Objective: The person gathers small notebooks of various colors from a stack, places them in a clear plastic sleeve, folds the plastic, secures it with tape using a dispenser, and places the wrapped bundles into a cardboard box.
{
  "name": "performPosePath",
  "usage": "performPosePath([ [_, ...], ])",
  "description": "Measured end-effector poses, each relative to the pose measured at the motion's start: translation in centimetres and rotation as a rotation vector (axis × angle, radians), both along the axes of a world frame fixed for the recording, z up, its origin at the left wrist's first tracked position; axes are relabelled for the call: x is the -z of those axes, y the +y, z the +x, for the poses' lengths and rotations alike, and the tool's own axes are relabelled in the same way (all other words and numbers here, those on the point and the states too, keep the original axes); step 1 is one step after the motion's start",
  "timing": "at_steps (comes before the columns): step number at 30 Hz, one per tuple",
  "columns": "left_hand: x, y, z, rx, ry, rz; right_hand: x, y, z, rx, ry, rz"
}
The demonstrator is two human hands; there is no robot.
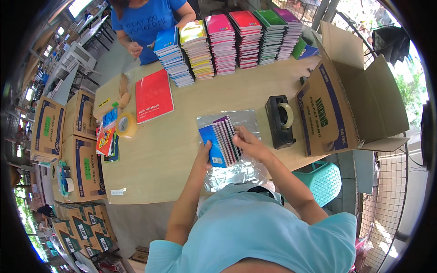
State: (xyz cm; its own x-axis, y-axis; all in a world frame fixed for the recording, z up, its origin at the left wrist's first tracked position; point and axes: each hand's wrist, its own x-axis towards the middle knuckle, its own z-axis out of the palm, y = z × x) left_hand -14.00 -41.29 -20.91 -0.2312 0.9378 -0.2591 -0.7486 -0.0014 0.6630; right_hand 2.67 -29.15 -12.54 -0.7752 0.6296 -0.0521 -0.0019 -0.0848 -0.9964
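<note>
Between my two hands is a fanned set of small spiral notebooks [213, 140], the blue cover foremost and a purple one showing at the back. My left hand [204, 154] grips the blue notebook's left edge. On the other side, my right hand [248, 142] closes its fingers on the spiral edges. Beneath them a clear plastic bag [234, 175] lies on the table near its front edge. A black tape dispenser [278, 125] with a roll of tape stands just right of my right hand.
Tall notebook stacks [220, 48] in several colours line the table's [154, 168] far side, where a person in blue [150, 22] stands. A large red notebook [154, 96] and a tape roll [126, 124] lie left. An open carton [327, 107] stands right, above a teal plastic stool [324, 184].
</note>
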Motion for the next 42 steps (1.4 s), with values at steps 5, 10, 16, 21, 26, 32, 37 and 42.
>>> performPosePath([
  [5,1.8,-1.0,0.7,0.032,-0.467,0.103,-0.8,1.0,0.9,-0.053,-0.010,-0.181],
  [10,0.3,1.1,1.0,-0.030,-0.657,0.288,-1.2,3.1,1.8,-0.002,0.026,-0.185],
  [16,0.7,3.5,-0.3,0.311,-1.288,0.637,-3.9,11.7,2.3,0.448,0.490,-0.453],
  [21,-1.2,5.5,-1.3,0.372,-1.340,0.791,-5.3,16.8,1.5,0.503,0.404,-0.298],
  [26,-1.3,5.3,-3.2,0.351,-1.163,0.750,-3.6,20.8,-0.2,0.723,0.383,-0.087],
  [32,2.3,4.7,-4.9,0.473,-1.100,0.651,-10.6,38.1,-0.9,1.210,0.426,0.475],
  [37,3.0,4.4,-5.5,0.364,-0.975,0.596,-14.4,50.4,-0.6,1.381,-0.225,0.557],
  [42,1.9,3.8,-6.1,0.316,-0.926,0.572,-15.3,54.7,-2.1,1.237,-0.499,0.529],
])
